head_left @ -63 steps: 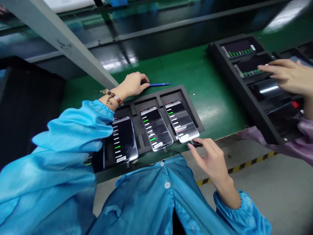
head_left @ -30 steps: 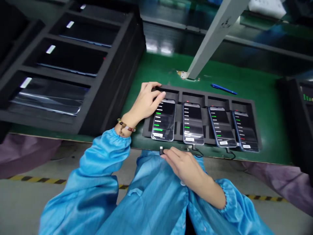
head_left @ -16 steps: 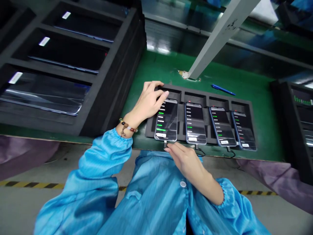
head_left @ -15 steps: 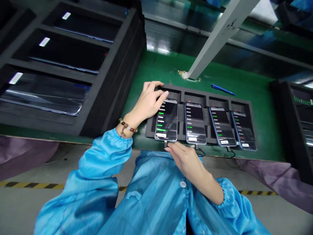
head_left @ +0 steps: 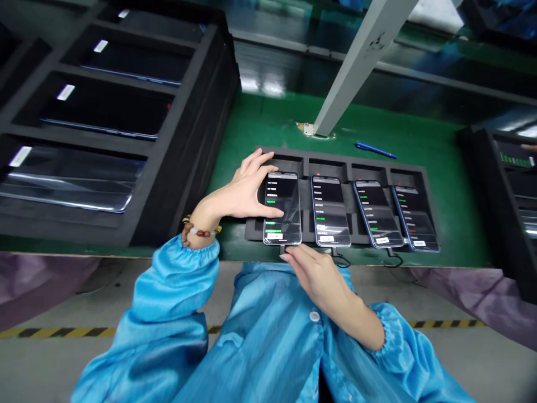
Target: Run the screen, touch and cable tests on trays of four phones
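My left hand [head_left: 247, 190] is open over the leftmost phone [head_left: 289, 193]. Its thumb reaches across the lit screen, while the spread fingers rest by the phone's upper left edge and the tray rim. At the phone's bottom edge, my right hand [head_left: 316, 271] pinches a dark cable plug [head_left: 282, 249]; the cable is mostly hidden behind the hand. That phone lies in a black foam tray [head_left: 306, 221] beside a second phone [head_left: 331, 212], a third phone [head_left: 377, 215] and one more phone [head_left: 416, 218] at the right. Their screens show text lists with some green lines.
Stacked foam trays [head_left: 184, 112] holding dark phones rise at the left. A blue pen [head_left: 376, 150] lies behind the tray on the green table [head_left: 264, 120]. There is a slanted grey post [head_left: 348, 73] at the back, and another black tray stack [head_left: 482, 201] stands at the right.
My left thumb has moved down and away from the fingers, onto the lower screen. The right hand stays at the plug. The whole view has shifted slightly.
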Demonstrator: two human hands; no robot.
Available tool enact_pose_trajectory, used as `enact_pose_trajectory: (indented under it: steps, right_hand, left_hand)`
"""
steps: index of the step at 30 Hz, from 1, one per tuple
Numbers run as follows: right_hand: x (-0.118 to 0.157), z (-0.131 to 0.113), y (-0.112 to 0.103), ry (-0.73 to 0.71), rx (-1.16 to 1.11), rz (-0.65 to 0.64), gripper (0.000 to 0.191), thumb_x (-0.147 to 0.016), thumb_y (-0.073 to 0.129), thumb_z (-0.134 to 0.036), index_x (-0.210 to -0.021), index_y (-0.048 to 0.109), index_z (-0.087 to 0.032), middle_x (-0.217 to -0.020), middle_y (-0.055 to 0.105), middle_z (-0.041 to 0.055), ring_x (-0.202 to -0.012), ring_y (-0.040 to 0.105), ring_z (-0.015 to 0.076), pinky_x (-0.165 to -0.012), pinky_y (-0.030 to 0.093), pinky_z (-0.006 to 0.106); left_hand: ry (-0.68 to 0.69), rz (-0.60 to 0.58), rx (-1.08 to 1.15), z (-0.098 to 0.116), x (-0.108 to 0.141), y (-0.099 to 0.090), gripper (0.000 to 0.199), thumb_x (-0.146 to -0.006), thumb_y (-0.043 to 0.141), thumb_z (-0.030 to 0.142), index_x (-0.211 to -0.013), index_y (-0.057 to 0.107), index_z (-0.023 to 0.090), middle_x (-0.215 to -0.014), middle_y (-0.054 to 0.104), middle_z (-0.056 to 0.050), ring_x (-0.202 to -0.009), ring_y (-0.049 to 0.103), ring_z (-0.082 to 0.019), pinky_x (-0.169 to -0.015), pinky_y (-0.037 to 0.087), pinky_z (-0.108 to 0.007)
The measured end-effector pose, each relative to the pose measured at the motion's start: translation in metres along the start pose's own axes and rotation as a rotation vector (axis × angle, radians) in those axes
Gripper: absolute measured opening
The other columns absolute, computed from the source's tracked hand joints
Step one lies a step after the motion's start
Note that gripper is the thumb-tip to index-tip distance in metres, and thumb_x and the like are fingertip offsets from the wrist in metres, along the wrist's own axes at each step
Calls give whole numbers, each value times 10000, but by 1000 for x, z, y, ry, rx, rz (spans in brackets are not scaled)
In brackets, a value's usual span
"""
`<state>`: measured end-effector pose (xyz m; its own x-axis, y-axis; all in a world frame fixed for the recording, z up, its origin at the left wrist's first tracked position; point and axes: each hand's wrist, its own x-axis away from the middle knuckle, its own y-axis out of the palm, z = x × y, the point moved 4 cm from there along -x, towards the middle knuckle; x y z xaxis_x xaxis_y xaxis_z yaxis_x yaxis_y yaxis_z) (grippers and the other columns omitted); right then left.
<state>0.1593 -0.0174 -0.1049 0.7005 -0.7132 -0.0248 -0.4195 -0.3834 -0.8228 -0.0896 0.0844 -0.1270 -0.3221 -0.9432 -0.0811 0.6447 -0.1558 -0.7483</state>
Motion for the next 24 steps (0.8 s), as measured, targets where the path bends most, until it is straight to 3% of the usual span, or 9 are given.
enact_pose_trajectory:
  steps: [4,12,14,18,24]
  right_hand:
    - [-1,0,-1,11,11,-15,363,-1204,431,-373,-1144,740,-191,-988,808,62,-849,813,202,-727,597,308]
    - [0,-1,-1,12,67,-30,329,-1199,463,-366,-1155,748,-209,-998,812,51,-830,809,188,-702,584,296]
    - [0,-1,-1,3,85,-7,335,-1198,462,-375,-1161,750,-208,-991,811,46,-810,807,185,-679,579,297]
    - [1,-1,-1,-26,92,23,357,-1202,447,-369,-1151,755,-197,-980,808,45,-804,807,179,-668,583,294]
    - [0,-7,-5,-30,61,97,302,-1176,523,-353,-1148,762,-171,-937,787,43,-736,783,180,-639,598,303]
  left_hand:
    - [-15,10,19,0,-1,-1,794,-916,724,782,-1498,565,265,-1811,311,-181,-1745,106,-459,-1365,183,-793]
    - [11,-34,11,0,2,-2,1060,-713,916,769,-1554,515,264,-1822,271,-207,-1733,58,-526,-1343,175,-829]
    - [-3,-15,11,0,0,-3,937,-782,876,746,-1520,558,264,-1804,320,-192,-1729,103,-507,-1349,198,-808]
    - [-74,98,-8,-2,-6,-4,444,-1043,610,546,-1352,709,244,-1671,516,-130,-1673,303,-386,-1396,240,-679]
    - [-125,167,-37,-6,-10,0,357,-986,647,429,-1283,756,266,-1596,603,-87,-1648,346,-369,-1378,281,-665]
